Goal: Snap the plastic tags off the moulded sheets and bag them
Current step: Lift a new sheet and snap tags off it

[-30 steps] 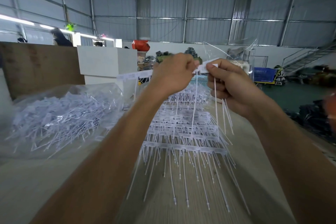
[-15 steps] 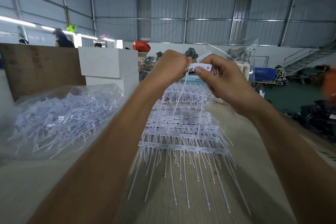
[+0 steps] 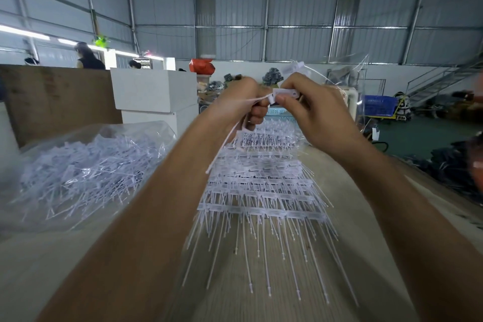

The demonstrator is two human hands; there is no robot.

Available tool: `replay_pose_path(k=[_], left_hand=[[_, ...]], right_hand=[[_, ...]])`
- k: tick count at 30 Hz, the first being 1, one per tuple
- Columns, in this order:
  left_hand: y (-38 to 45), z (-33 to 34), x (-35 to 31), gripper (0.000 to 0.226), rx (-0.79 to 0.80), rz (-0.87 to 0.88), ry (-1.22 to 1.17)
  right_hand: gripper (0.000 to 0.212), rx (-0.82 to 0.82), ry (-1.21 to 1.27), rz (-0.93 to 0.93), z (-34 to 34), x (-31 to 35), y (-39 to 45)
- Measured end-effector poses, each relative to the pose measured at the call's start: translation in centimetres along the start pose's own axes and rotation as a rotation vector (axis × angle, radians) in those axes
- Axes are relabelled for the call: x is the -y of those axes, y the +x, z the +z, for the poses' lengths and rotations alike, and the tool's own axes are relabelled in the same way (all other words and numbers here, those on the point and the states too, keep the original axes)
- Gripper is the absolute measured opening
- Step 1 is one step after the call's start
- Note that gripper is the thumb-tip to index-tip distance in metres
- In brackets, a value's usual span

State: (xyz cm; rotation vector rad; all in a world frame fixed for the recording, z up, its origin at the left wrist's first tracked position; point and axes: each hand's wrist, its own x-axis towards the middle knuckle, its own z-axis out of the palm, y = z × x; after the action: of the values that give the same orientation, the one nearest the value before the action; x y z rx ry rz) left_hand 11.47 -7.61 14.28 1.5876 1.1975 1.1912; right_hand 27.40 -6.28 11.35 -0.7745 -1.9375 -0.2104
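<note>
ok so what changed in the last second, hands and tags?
The long strip between both hands is gone; the right hand now pinches a single tag, its tail trailing down-left past the left hand. Both hands stay raised; the bag and sheets are unmoved.

No text can be read anywhere. The flat heads of the tags on the moulded sheets (image 3: 261,206) at 6 o'clock on the counter (image 3: 366,230) carry faint grey marks that may be print, but they are too small and blurred to make out. The tag (image 3: 286,92) pinched at the centre shows no legible marking.
</note>
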Motion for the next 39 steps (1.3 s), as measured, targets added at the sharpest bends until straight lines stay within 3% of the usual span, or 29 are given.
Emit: replay_pose_path(k=[4,10,17,22,31,39], left_hand=[[0.7,-0.2,0.2,0.043,0.023,0.045,-0.063],[0.7,0.1,0.2,0.035,-0.231,0.305,0.165],[0.0,1.3,0.4,0.039,-0.129,0.466,0.390],[0.1,1.5,0.2,0.044,-0.202,0.576,0.496],[0.1,0.7,1.1,0.029,-0.051,0.469,0.472],[0.3,0.6,1.8,0.016,0.051,0.456,0.468]], right_hand=[[0.016,-0.004,0.007,-0.012,0.3,0.0,0.1],[0.025,0.061,0.377,0.194,0.9,0.6,0.0],[0.030,-0.074,0.846,0.519,-0.1,0.7,0.5],[0.024,-0.030,0.656,0.472,-0.5,-0.4,0.3],[0.027,0.050,0.651,0.508,0.0,-0.5,0.2],[0.025,0.001,0.488,0.472,-0.1,-1.3,0.4]])
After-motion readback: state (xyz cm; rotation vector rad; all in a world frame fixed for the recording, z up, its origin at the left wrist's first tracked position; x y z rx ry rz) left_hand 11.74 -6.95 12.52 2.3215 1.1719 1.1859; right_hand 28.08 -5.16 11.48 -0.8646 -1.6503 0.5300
